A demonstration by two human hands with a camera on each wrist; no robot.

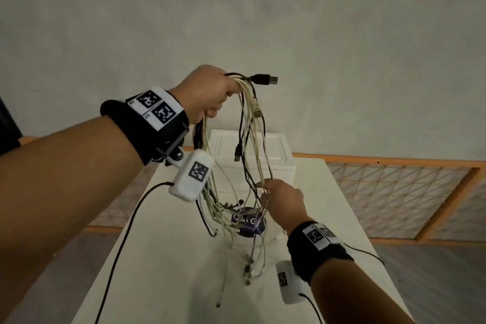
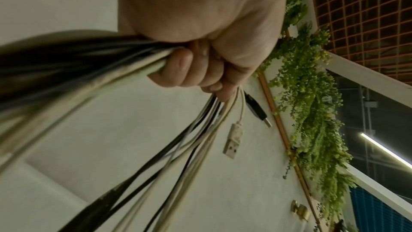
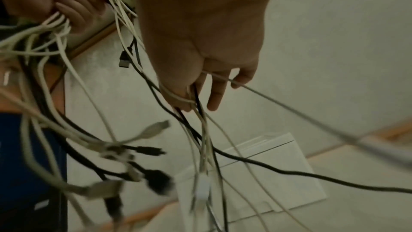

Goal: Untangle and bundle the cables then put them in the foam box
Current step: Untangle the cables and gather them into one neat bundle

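My left hand point(image 2: 200, 29) hides where the cables point(image 2: 93, 70) cross inside it; beside it they blur, and the frame's edge cuts them off.

Cables point(image 1: 252, 144) hang in a loose curtain from the left hand point(image 1: 207, 95) at 11 o'clock, their ends trailing on the worktop point(image 1: 163, 271) and screening the closed foam box point(image 1: 278, 152) at 12 o'clock. Bare worktop lies at 7 o'clock and 4 o'clock.
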